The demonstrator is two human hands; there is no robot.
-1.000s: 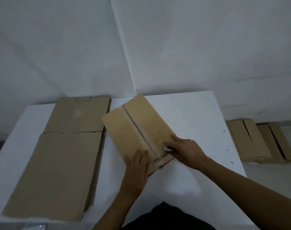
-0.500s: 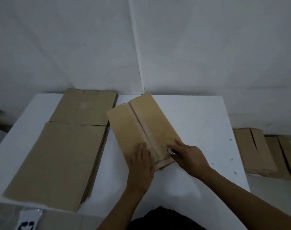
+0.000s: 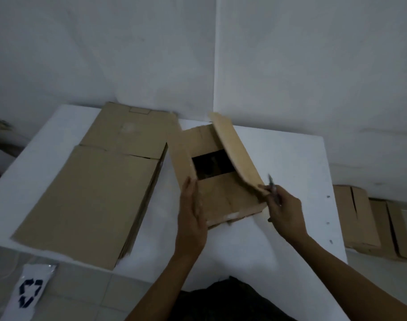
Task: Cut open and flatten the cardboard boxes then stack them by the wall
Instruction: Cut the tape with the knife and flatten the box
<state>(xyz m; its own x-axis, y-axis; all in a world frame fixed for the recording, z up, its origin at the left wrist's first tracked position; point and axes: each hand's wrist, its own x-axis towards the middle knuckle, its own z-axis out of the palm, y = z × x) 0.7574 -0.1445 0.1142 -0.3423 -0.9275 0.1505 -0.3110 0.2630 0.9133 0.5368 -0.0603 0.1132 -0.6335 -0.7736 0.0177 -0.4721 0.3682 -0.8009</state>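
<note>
I am opening the box (image 3: 217,195) in the middle of the counter (image 3: 290,158), my left hand (image 3: 192,212) flat and open against its left flap, my right hand (image 3: 282,209) gripping the cutter (image 3: 272,186) while lifting the right flap (image 3: 236,156), so next comes folding it flat for the stack (image 3: 98,181) beside it.

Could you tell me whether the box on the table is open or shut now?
Open: both top flaps of the box are lifted apart, showing a dark gap inside.

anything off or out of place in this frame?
Nothing alarming. The box sits skewed on the table, both top flaps lifted. The right hand lifts a flap while holding the cutter. A printed bag lies on the floor.
</note>
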